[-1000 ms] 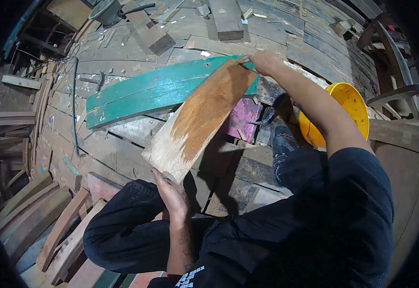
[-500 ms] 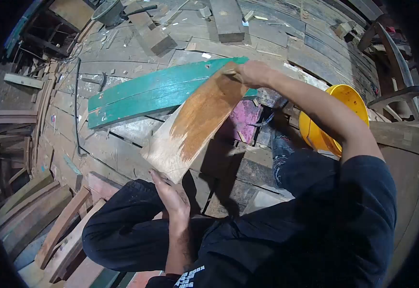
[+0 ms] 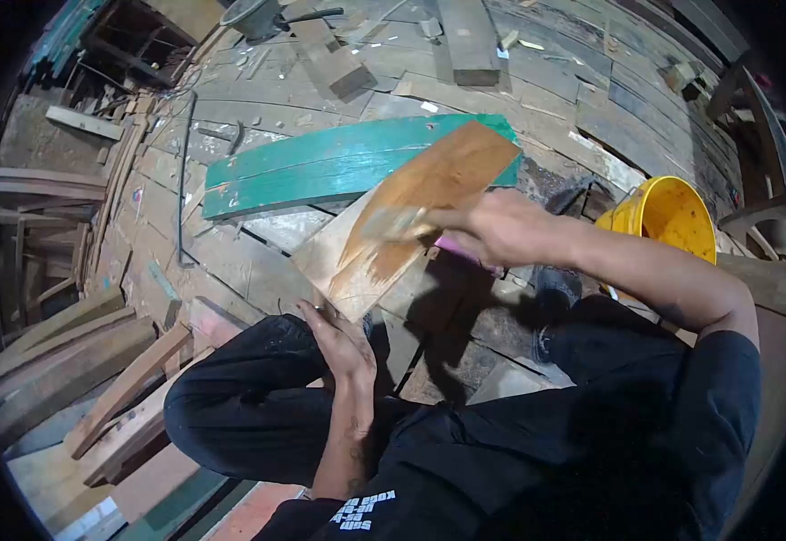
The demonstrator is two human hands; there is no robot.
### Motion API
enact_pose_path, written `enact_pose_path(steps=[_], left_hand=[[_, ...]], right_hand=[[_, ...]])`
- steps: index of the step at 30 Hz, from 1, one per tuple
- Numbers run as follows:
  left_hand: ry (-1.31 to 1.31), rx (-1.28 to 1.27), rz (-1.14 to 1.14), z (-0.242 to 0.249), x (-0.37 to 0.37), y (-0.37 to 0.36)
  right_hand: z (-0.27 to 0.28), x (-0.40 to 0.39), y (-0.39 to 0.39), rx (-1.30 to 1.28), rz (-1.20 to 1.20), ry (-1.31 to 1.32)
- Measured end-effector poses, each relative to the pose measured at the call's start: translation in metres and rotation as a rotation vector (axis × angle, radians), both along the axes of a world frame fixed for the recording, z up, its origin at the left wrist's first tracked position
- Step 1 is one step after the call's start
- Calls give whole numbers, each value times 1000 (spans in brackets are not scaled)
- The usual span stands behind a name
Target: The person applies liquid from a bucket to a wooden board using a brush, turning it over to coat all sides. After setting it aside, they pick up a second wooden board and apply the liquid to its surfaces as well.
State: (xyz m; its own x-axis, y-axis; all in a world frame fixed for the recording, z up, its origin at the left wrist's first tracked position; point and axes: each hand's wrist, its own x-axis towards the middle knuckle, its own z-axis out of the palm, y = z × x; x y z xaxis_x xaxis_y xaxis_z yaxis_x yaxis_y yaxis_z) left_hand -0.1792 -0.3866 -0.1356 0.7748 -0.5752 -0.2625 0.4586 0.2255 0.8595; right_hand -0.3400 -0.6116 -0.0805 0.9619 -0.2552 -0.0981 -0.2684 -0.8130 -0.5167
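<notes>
A pale wooden board (image 3: 452, 171) slants over a green curved plank (image 3: 321, 167), its far part coated wet brown and its near-left end partly bare. My right hand (image 3: 510, 227) is closed round a brush (image 3: 395, 223), blurred by motion, whose bristles lie on the board's middle. At the board's near end, my left hand (image 3: 341, 343) supports the edge from below, with the thumb up beside it; some of its fingers are hidden under the wood. A pink piece (image 3: 465, 250) shows partly beneath the board.
A yellow bucket (image 3: 668, 216) stands to the right. Curved wooden pieces (image 3: 77, 370) are stacked at the left. Wood blocks (image 3: 470, 45), a thin metal rod (image 3: 184, 180), a hammer-like tool (image 3: 223, 135) and scraps lie on the plank floor (image 3: 258, 270).
My right hand has moved from the board's far end towards its middle, and the brush now shows there. More of the near end is brown. The whole view has shifted slightly.
</notes>
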Motion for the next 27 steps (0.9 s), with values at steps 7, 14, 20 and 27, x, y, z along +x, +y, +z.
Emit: enact_pose_path(steps=[7,14,20,27], left_hand=[[31,9,-38,-7,4,5],[58,-7,-53,3,3,4],[15,37,-112,5,4,6],[56,55,-56,-2,5,10]], right_hand=[[2,32,31,18,37,-36],[18,51,14,-93,78,-53],[22,63,1,-153,41,8],[35,71,32,-86,208,-178]])
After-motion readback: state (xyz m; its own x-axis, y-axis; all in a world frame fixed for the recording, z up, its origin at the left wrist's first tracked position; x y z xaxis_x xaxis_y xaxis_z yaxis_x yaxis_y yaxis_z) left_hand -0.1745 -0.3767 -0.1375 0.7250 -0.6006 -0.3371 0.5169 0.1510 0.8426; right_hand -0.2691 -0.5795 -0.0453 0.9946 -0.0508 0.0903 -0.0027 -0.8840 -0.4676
